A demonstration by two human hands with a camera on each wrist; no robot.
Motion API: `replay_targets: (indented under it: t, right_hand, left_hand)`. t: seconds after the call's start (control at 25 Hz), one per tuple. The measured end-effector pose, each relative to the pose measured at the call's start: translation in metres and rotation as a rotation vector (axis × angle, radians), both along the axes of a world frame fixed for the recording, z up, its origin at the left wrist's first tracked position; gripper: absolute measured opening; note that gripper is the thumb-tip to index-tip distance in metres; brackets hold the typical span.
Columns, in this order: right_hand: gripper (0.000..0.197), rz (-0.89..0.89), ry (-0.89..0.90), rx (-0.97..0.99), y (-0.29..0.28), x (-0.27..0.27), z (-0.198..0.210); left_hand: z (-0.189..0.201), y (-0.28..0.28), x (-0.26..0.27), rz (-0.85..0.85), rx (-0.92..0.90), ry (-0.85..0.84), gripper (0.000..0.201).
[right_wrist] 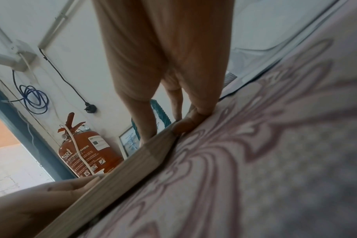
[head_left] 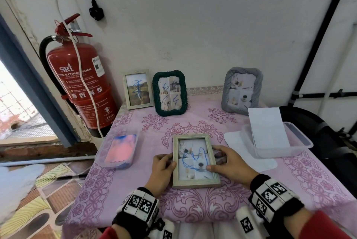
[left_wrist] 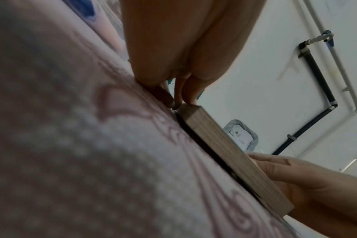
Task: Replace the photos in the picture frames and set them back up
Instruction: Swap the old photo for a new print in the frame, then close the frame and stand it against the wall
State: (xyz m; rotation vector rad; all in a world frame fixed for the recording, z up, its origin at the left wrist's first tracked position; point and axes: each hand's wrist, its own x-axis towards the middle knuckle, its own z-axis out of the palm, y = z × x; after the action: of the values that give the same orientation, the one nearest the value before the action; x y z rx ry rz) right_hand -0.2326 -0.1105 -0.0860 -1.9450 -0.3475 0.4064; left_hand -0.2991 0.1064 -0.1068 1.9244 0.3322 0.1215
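Both hands, left (head_left: 161, 165) and right (head_left: 229, 163), grip the flat pale wooden frame (head_left: 195, 182) showing a blue-scribbled photo (head_left: 194, 158).

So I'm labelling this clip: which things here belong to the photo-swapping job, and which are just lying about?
Job: wooden frame held by left hand and right hand; small wooden frame, green frame, grey frame; paper sheets in clear tub.

Lying about: fire extinguisher, pink-filled tub.
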Motion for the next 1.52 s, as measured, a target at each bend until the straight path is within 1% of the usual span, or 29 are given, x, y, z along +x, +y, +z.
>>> replay_targets:
  t: [0.16,0.28,0.4,0.48,0.52,0.56,0.6,0.64,0.72,0.8,0.92,1.0,1.08,1.2,1.32,1.36,1.44,1.52]
  right_hand:
    - [0.085,0.042,0.022,-0.02,-0.005,0.004,0.001]
    - [0.087,0.095,0.013,-0.059,-0.006,0.007,0.004]
    - [0.083,0.137,0.001,-0.109,-0.007,0.009,0.006]
    - [0.078,0.153,0.001,-0.126,-0.007,0.011,0.006]
    - [0.076,0.157,0.006,-0.131,-0.008,0.012,0.007]
    - [0.074,0.159,0.015,-0.132,-0.007,0.013,0.007]
    - [0.072,0.16,0.025,-0.133,-0.008,0.014,0.008]
    - [0.071,0.161,0.03,-0.135,-0.008,0.015,0.008]
    - [0.071,0.161,0.032,-0.137,-0.008,0.015,0.007]
    - [0.07,0.158,0.03,-0.135,-0.008,0.015,0.007]
    - [0.069,0.159,0.036,-0.126,-0.008,0.015,0.006]
    - [0.069,0.159,0.036,-0.122,-0.007,0.015,0.006]
    - [0.069,0.158,0.037,-0.118,-0.007,0.014,0.006]
    - [0.069,0.16,0.037,-0.106,-0.007,0.013,0.006]
    - [0.069,0.164,0.038,-0.101,-0.008,0.013,0.007]
    - [0.07,0.164,0.037,-0.103,-0.008,0.013,0.007]
    - [0.07,0.166,0.034,-0.107,-0.008,0.013,0.007]
    - [0.071,0.168,0.05,-0.1,-0.008,0.013,0.007]
  left_hand:
    - [0.006,0.001,-0.001,0.007,-0.015,0.002,0.039]
    - [0.015,0.007,-0.005,-0.016,0.002,-0.009,0.04]
    - [0.038,0.031,-0.009,0.035,0.121,-0.156,0.033]
    - [0.057,0.063,-0.008,0.13,0.246,-0.234,0.033]
    - [0.066,0.081,-0.005,0.179,0.309,-0.235,0.034]
    - [0.072,0.099,-0.003,0.207,0.369,-0.2,0.033]
    - [0.076,0.115,0.0,0.205,0.42,-0.126,0.033]
    - [0.078,0.127,0.002,0.171,0.472,-0.022,0.035]
    - [0.076,0.142,0.004,0.056,0.578,0.195,0.047]
    - [0.069,0.147,0.006,-0.024,0.665,0.319,0.057]
    - [0.06,0.146,0.008,-0.072,0.846,0.321,0.056]
    - [0.059,0.145,0.009,-0.051,0.865,0.31,0.054]
    - [0.058,0.146,0.009,-0.017,0.825,0.304,0.051]
    - [0.058,0.148,0.007,0.057,0.783,0.242,0.046]
    - [0.062,0.144,0.002,0.152,0.695,0.133,0.043]
    - [0.066,0.141,0.001,0.188,0.692,0.073,0.042]
    - [0.076,0.132,0.002,0.241,0.747,-0.093,0.041]
    - [0.088,0.119,0.005,0.249,0.804,-0.261,0.041]
